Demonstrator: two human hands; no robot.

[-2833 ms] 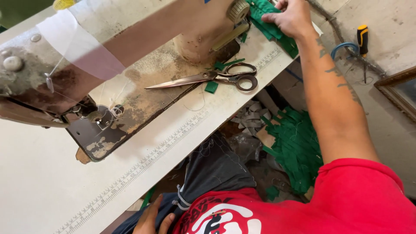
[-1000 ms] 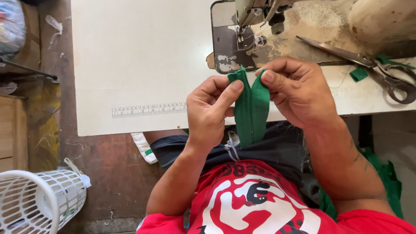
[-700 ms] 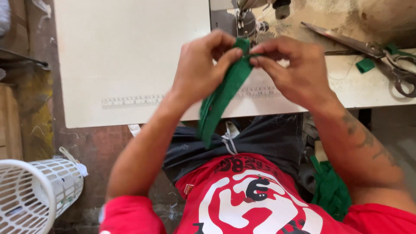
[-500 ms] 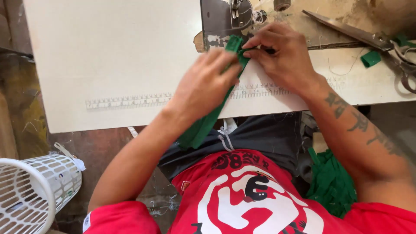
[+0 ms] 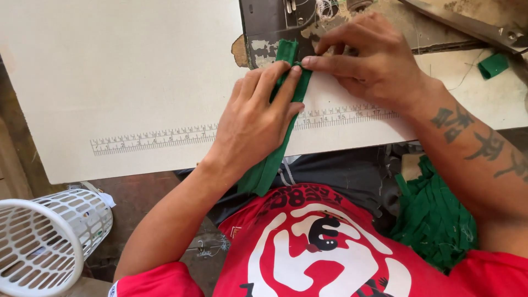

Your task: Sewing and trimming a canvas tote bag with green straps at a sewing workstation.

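Nearest to you, just below your right forearm, a heap of cut green fabric strips point(image 5: 434, 220) lies beside your lap, against the red printed shirt point(image 5: 324, 247). Well to the left of your left elbow stands a white perforated plastic basket point(image 5: 47, 242), below the table edge. Your left hand point(image 5: 256, 118) lies palm down with its fingers extended, pressing a long folded green fabric strip point(image 5: 275, 154) flat against the white table top point(image 5: 110, 71); the hand is not closed around the strip but holds it down under the fingers. The strip runs from under that hand over the near table edge and hangs toward your lap, and its far end reaches past your fingertips onto the worn grey metal bed of the sewing machine point(image 5: 264, 22). A printed measuring scale point(image 5: 154, 138) on the table passes just below your left wrist and under the strip. Your right hand point(image 5: 374, 60) sits just beyond and to the right of the left hand, fingers curled, its index finger touching the left fingertips and pinching the strip's right edge. Farther right of that hand, a small green fabric scrap point(image 5: 492, 65) lies on the table, and beyond it a pair of metal scissors point(image 5: 467, 27) rests at the frame's top edge.
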